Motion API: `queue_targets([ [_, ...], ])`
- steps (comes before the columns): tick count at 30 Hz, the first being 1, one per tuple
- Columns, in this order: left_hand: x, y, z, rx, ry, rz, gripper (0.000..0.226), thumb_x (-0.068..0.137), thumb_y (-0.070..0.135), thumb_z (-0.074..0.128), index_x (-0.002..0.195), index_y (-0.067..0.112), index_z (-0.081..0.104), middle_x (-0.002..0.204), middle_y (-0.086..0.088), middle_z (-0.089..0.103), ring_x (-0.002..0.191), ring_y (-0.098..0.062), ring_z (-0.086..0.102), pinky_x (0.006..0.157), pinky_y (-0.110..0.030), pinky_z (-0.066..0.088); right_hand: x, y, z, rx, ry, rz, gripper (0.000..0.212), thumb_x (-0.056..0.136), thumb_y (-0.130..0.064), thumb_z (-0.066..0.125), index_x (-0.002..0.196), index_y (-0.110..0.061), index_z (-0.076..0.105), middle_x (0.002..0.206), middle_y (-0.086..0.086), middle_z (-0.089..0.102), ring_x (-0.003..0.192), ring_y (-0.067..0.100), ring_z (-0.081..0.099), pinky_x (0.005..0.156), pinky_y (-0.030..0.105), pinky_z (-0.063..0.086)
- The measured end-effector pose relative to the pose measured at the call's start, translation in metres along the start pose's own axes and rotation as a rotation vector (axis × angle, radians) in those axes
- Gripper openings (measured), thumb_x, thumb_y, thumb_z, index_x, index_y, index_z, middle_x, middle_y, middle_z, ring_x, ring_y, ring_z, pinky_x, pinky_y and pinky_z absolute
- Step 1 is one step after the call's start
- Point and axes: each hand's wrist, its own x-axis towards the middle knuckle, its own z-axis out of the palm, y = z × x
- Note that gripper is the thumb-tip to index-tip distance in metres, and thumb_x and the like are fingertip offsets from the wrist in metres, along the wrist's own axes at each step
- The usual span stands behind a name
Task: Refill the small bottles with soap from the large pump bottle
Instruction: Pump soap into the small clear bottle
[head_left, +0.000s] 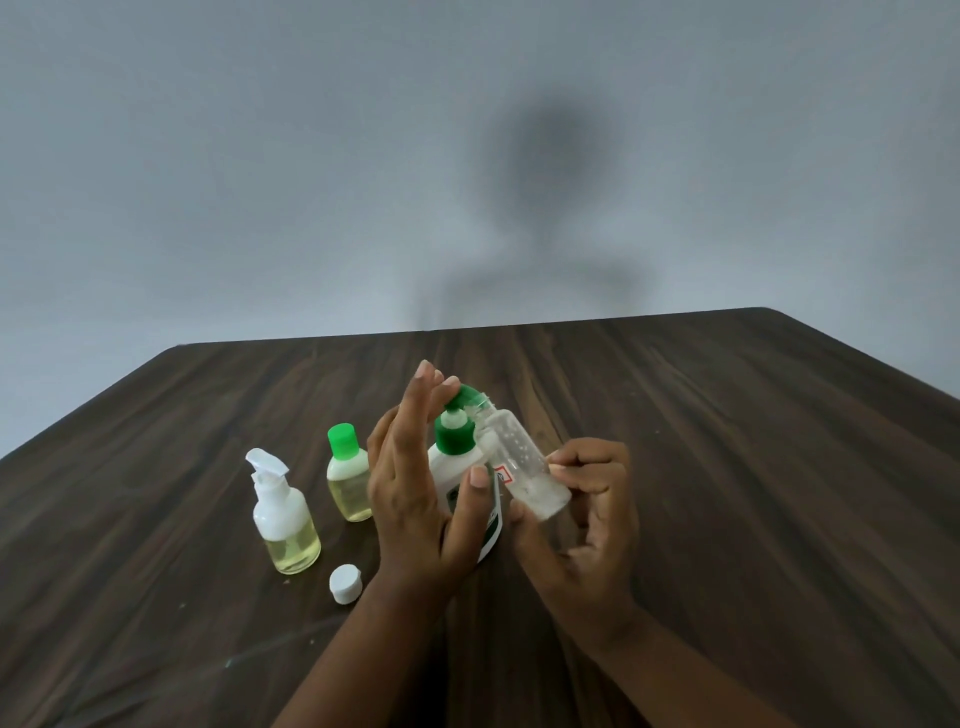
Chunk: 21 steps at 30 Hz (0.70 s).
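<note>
The large white pump bottle (457, 467) with a green pump head stands at the table's middle. My left hand (415, 493) wraps its body with the thumb across the front, and its fingertips rest on the green pump top. My right hand (582, 519) grips a small clear bottle (524, 467), tilted so its open mouth meets the pump's nozzle. A little white soap sits at that bottle's lower end. Its loose white cap (345, 583) lies on the table.
To the left stand two small bottles of yellowish liquid: one with an open white flip cap (285, 525), one with a green cap (348, 478). The dark wooden table (727, 467) stretches back to a grey wall.
</note>
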Motion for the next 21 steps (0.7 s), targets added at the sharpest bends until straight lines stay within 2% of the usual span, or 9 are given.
queue_targets([
  [3, 0.0050, 0.0006, -0.0018, 0.008, 0.009, -0.022, 0.056, 0.095, 0.046, 0.038, 0.141, 0.015, 0.029, 0.122, -0.012, 0.061, 0.122, -0.019, 0.055, 0.099, -0.039, 0.042, 0.0005, -0.0008, 0.0006, -0.010, -0.005, -0.012, 0.032, 0.078, -0.017, 0.070, 0.100, -0.015, 0.048, 0.109, -0.008, 0.047, 0.095, 0.015, 0.056, 0.075, 0.028, 0.051],
  [7, 0.0080, 0.0009, -0.0060, 0.022, -0.001, -0.073, 0.053, 0.090, 0.039, 0.042, 0.137, 0.014, 0.036, 0.118, -0.005, 0.063, 0.112, -0.019, 0.060, 0.093, -0.034, 0.045, -0.0018, 0.0010, 0.0017, -0.006, -0.018, -0.005, 0.033, 0.078, -0.017, 0.072, 0.101, -0.016, 0.048, 0.110, -0.006, 0.049, 0.096, 0.020, 0.057, 0.071, 0.038, 0.053],
  [11, 0.0078, 0.0013, -0.0064, 0.046, -0.048, -0.033, 0.041, 0.088, 0.025, 0.040, 0.115, 0.002, 0.061, 0.113, -0.004, 0.061, 0.108, -0.017, 0.060, 0.088, -0.027, 0.050, -0.0039, 0.0019, -0.0002, -0.012, -0.038, -0.002, 0.035, 0.076, -0.017, 0.073, 0.099, -0.015, 0.047, 0.108, -0.003, 0.049, 0.095, 0.021, 0.056, 0.067, 0.042, 0.053],
  [13, 0.0057, 0.0009, -0.0088, 0.053, -0.056, -0.035, 0.040, 0.090, 0.023, 0.039, 0.108, -0.002, 0.065, 0.114, -0.006, 0.061, 0.110, -0.020, 0.060, 0.089, -0.028, 0.051, -0.0038, 0.0016, -0.0006, -0.008, -0.041, 0.003, 0.035, 0.075, -0.016, 0.073, 0.098, -0.015, 0.047, 0.108, -0.003, 0.049, 0.093, 0.021, 0.056, 0.066, 0.041, 0.054],
  [17, 0.0036, 0.0006, -0.0086, 0.030, -0.055, -0.023, 0.043, 0.097, 0.031, 0.036, 0.115, 0.001, 0.061, 0.121, -0.008, 0.059, 0.120, -0.022, 0.056, 0.096, -0.032, 0.049, -0.0023, 0.0001, 0.0001, -0.002, -0.029, -0.001, 0.033, 0.077, -0.016, 0.073, 0.098, -0.016, 0.048, 0.109, -0.004, 0.050, 0.093, 0.023, 0.059, 0.067, 0.041, 0.054],
  [21, 0.0088, 0.0007, -0.0080, 0.046, -0.036, -0.019, 0.057, 0.100, 0.046, 0.028, 0.116, 0.001, 0.060, 0.122, -0.006, 0.058, 0.123, -0.014, 0.053, 0.100, -0.032, 0.045, 0.0002, -0.0010, 0.0011, -0.009, -0.023, -0.010, 0.033, 0.078, -0.017, 0.072, 0.101, -0.016, 0.049, 0.113, -0.007, 0.051, 0.097, 0.022, 0.060, 0.071, 0.038, 0.055],
])
